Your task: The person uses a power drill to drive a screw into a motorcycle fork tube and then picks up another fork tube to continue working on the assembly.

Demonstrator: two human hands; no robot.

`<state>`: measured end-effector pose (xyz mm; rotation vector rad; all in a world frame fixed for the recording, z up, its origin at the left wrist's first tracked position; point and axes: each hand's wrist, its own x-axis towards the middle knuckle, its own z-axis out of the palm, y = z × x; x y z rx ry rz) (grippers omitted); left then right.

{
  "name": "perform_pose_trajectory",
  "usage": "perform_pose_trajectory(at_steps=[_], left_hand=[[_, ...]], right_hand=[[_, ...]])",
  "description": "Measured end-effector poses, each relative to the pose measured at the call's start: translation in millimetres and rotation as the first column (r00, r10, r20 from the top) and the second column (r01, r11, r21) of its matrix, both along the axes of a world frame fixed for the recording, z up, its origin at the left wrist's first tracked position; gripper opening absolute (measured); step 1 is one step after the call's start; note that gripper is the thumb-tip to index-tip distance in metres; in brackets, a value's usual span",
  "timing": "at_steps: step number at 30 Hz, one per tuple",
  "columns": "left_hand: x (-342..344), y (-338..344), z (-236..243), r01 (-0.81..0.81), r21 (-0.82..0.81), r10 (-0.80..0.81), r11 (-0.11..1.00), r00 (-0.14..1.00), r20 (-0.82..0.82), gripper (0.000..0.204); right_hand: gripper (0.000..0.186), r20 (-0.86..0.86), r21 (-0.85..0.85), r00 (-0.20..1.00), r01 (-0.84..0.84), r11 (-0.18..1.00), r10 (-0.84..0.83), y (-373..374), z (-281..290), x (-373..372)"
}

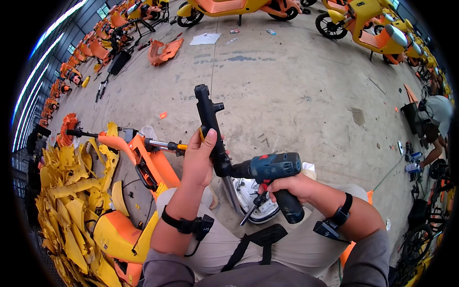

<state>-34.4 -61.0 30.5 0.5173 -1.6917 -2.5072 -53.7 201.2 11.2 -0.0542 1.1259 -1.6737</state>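
Note:
My left hand (198, 160) is wrapped round a long black part (208, 112), held upright, with short stubs on its side and top. My right hand (289, 186) grips a blue and black cordless drill (276, 166). The drill's nose points left and meets the lower end of the black part; the exact contact is hidden. Below the right fingers is a thin tool with a black handle (256, 206); whether the hand also holds it I cannot tell. Between my legs stands a white round tub (262, 219) with small pieces in it. A silvery bar (231, 193) slants down beside it.
Yellow panels (71, 210) are heaped at the left, beside a partly stripped orange and yellow scooter (155, 167). An orange panel (165, 51) and white paper (205, 38) lie ahead on the concrete. Scooters (363, 28) line the far side. Another person (436, 115) works at the right.

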Motion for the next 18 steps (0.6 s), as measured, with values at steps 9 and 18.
perform_pose_trajectory(at_steps=[9, 18], left_hand=[[-19.3, -12.7, -9.9, -0.285, -0.236, 0.256, 0.929, 0.955, -0.147, 0.069], [-15.4, -21.1, -3.2, -0.089, 0.161, 0.060, 0.983, 0.982, 0.179, 0.052]], right_hand=[[0.019, -0.128, -0.010, 0.981, 0.147, 0.989, -0.147, -6.2, 9.3, -7.2], [0.024, -0.217, -0.023, 0.919, 0.333, 0.942, -0.330, 11.3, 25.0, -32.6]])
